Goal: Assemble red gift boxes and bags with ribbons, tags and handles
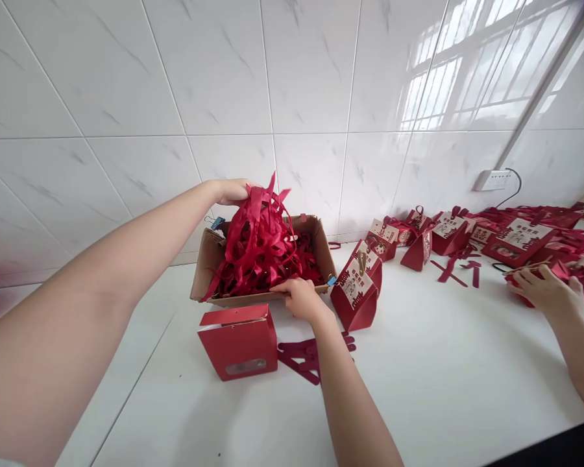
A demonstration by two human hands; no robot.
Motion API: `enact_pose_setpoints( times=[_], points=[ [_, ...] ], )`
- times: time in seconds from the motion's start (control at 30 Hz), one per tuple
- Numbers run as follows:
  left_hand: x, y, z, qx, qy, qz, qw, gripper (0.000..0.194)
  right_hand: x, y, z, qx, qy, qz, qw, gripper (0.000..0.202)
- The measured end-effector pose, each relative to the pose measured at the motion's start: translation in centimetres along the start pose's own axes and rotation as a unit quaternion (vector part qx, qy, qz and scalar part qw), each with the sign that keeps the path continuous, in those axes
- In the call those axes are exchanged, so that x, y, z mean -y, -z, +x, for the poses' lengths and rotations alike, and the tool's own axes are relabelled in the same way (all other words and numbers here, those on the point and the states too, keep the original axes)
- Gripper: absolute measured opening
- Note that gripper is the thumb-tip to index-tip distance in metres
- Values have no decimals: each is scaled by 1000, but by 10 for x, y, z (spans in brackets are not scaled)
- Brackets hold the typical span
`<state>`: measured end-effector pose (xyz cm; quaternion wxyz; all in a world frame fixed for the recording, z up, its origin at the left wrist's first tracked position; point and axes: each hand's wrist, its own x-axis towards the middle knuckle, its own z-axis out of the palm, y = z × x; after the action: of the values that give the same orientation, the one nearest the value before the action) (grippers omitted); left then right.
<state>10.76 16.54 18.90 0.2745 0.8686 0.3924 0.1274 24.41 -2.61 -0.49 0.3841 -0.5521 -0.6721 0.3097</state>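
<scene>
Bare arm (97, 298) foremost, left hand (233, 192) clutching red ribbons (260, 237) (fingertips hidden); right hand (302, 300), forefinger (282, 287) straight, touches the carton (205, 266).

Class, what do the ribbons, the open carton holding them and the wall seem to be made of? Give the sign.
Ribbons: probably satin-like fabric, softly shiny; they fold and droop in loops.
Carton: likely cardboard, matt brown; thin, stiff sides.
Wall: apparently glazed tile or similar panels, glossy; straight joints and bright reflections show.
</scene>
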Motion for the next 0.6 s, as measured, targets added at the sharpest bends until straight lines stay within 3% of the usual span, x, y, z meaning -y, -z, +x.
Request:
enact_pose_setpoints(
  times=[0.1,0.2,0.3,0.43,0.53,0.6],
  points=[
    [-11,3,-3,-15,9,-5,1000,26,1,1,2,21,1,-75,997,38],
    [-17,6,-9,-41,21,78,996,33,4,1,2,27,18,-127,991,38],
    [-17,11,-13,-1,28,174,984,40,7,4,-3,11,59,-128,990,39],
    [-15,20,-16,35,23,218,975,42,9,8,-12,-25,133,-72,988,47],
    [-21,19,-26,3,49,252,967,39,8,8,-12,-39,192,-51,979,54],
    [-26,11,-45,-41,42,239,969,36,7,7,-8,-1,140,-128,982,50]
  ],
)
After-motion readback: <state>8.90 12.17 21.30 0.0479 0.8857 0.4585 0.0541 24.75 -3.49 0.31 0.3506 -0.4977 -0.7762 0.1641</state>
